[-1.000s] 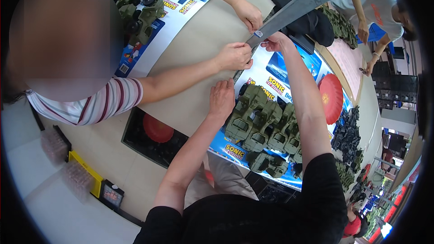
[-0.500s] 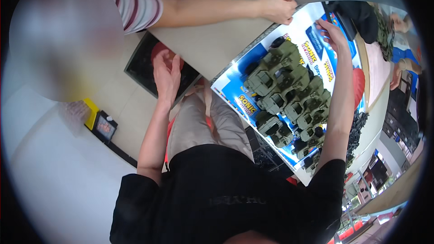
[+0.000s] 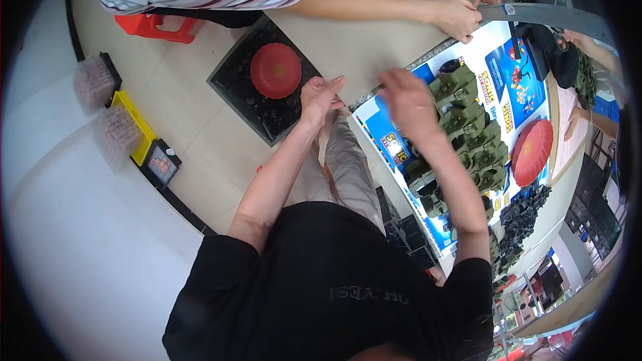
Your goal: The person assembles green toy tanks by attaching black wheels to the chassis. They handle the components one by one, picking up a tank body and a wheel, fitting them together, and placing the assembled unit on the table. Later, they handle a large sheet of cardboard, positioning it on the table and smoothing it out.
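My left hand (image 3: 319,99) hovers by the near corner of the table, thumb and fingers drawn together in a pinch. Whatever may be between its fingertips is too small to make out. Smeared by motion, my right hand (image 3: 409,105) is over the left edge of a group of olive-green toy vehicle bodies (image 3: 471,117). Those bodies sit in close rows on a blue and white printed sheet (image 3: 388,144), and my right forearm hides some of them. A heap of small black parts (image 3: 525,217) lies beyond my right forearm.
A red scalloped dish (image 3: 275,70) rests in a black crate (image 3: 231,80) of dark parts at left. Another red dish (image 3: 533,152) is on the table's right. A co-worker's hands (image 3: 461,17) meet by a grey curved strip (image 3: 555,15). A yellow bin (image 3: 137,124) stands far left.
My left hand has moved right, away from the crate, its fingers coming together. My right hand has swung left from the far side of the sheet. The view has shifted, showing both red dishes more fully.
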`<state>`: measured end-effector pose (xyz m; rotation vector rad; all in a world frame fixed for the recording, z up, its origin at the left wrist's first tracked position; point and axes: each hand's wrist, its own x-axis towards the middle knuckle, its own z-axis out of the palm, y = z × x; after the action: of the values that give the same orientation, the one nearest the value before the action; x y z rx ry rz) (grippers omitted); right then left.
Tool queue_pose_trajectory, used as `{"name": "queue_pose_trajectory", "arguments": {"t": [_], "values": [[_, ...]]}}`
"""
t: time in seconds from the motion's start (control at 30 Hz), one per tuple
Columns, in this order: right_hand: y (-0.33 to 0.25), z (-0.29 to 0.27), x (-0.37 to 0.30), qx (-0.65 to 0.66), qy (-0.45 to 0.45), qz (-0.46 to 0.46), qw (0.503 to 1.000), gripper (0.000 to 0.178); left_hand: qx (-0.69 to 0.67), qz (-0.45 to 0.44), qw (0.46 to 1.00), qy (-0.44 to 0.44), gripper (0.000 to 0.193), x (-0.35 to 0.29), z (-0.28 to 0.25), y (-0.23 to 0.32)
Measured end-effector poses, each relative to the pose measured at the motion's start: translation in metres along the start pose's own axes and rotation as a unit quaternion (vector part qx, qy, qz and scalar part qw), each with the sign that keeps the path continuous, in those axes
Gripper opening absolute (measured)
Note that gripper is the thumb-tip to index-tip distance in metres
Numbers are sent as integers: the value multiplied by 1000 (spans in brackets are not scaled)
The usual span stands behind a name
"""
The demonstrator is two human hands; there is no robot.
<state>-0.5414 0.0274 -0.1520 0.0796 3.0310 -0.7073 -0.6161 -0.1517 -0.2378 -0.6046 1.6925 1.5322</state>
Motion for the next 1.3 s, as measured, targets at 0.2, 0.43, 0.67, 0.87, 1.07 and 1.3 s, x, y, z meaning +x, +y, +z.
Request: {"name": "queue_pose_trajectory", "arguments": {"t": [0.2,0.43,0.67,0.87,1.07,1.3], "values": [[-25,65,-13,-182,-213,42,959,84,27,10,1000,-2,38,3,-3,4],[-34,55,-3,-236,-284,62,927,86,24,39,999,-3,36,6,-4,-2],[-35,53,-2,-227,-285,65,929,84,36,53,998,-24,37,9,-2,-4],[-32,50,5,-144,-261,85,951,74,72,39,995,-51,40,13,-6,2],[-33,53,3,-157,-249,81,952,75,82,45,994,-51,40,14,-6,2],[-34,47,6,-125,-267,90,951,75,400,326,836,188,55,-8,-2,9]]}}
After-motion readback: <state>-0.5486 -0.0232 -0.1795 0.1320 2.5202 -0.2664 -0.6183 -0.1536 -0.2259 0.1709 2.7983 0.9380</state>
